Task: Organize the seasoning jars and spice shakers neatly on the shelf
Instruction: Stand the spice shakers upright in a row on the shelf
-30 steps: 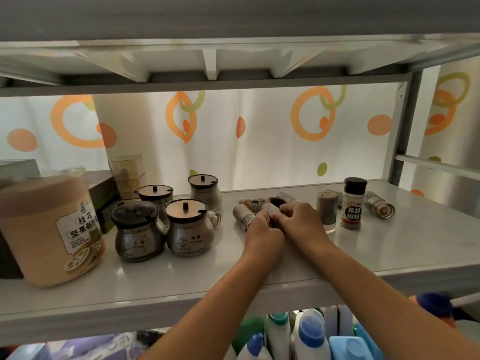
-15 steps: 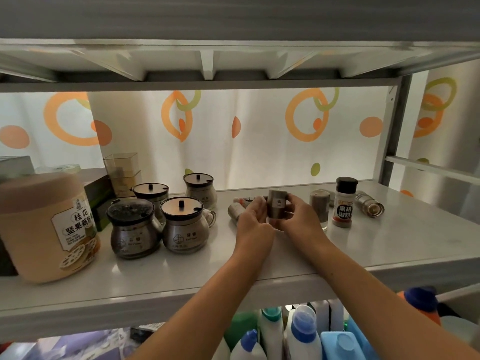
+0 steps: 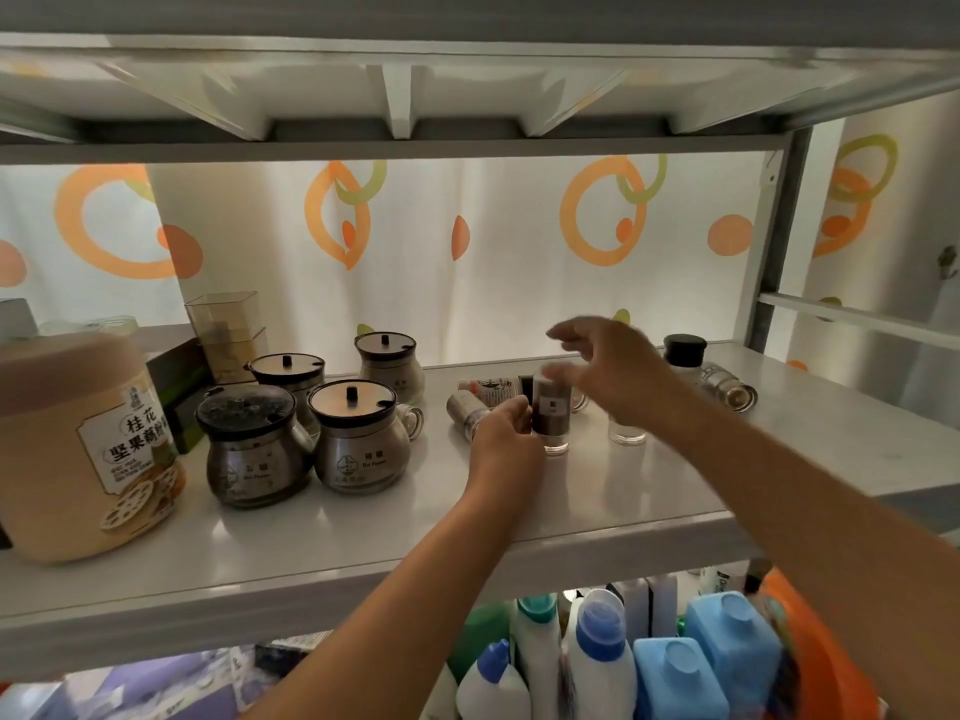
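A dark spice shaker (image 3: 551, 415) stands upright on the white shelf (image 3: 363, 532). My left hand (image 3: 506, 433) holds it by its left side. Blurred and with fingers spread, my right hand (image 3: 608, 366) hovers just above and behind the shaker and holds nothing. Two shakers lie on their sides behind my left hand, a steel one (image 3: 465, 413) and a labelled one (image 3: 493, 389). Under my right forearm shows the glass base of another upright shaker (image 3: 626, 434). A black-capped pepper bottle (image 3: 684, 356) stands at the right, next to a shaker lying down (image 3: 727, 391). Several steel seasoning jars (image 3: 358, 444) are grouped at the left.
A large beige tub (image 3: 78, 449) fills the shelf's left end, with a dark box (image 3: 176, 387) and clear plastic boxes (image 3: 223, 330) behind it. The upper shelf's ribs (image 3: 397, 101) hang low overhead. A steel post (image 3: 779, 241) bounds the right. Cleaning bottles (image 3: 597, 662) crowd the shelf below.
The dark shaker, picked up from the lying pile with both hands, now stands upright on the shelf. My right hand has let go and risen; my left hand stays on it.
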Action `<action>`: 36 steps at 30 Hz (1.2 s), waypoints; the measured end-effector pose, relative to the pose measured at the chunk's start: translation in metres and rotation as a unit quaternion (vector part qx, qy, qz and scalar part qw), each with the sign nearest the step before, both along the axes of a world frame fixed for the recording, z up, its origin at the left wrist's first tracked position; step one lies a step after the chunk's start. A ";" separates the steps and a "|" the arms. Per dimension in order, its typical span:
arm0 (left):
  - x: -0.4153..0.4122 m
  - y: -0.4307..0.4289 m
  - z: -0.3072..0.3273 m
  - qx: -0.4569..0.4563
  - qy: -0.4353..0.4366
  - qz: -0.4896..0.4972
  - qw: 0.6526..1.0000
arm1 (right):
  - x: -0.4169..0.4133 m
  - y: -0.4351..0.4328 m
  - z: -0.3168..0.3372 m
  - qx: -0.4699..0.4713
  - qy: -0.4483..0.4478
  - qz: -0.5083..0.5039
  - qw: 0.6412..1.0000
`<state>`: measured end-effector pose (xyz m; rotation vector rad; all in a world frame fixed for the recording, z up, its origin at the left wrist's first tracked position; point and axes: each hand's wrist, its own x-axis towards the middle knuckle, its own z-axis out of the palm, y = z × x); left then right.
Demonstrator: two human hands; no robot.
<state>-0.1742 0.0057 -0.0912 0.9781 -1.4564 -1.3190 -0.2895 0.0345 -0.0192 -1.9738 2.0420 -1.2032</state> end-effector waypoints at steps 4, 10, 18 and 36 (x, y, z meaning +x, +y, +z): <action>0.001 0.002 -0.001 0.008 -0.020 -0.006 1.000 | -0.006 -0.010 0.043 0.122 0.129 0.037 0.983; 0.000 0.000 -0.002 0.014 -0.036 -0.007 0.999 | -0.002 -0.026 0.051 0.248 0.258 0.052 0.932; -0.003 -0.002 -0.003 0.017 -0.025 -0.016 0.999 | -0.006 -0.031 0.056 0.271 0.294 0.052 0.915; -0.001 -0.001 -0.003 -0.003 -0.031 -0.044 0.999 | -0.017 -0.026 0.059 0.282 0.321 0.019 0.904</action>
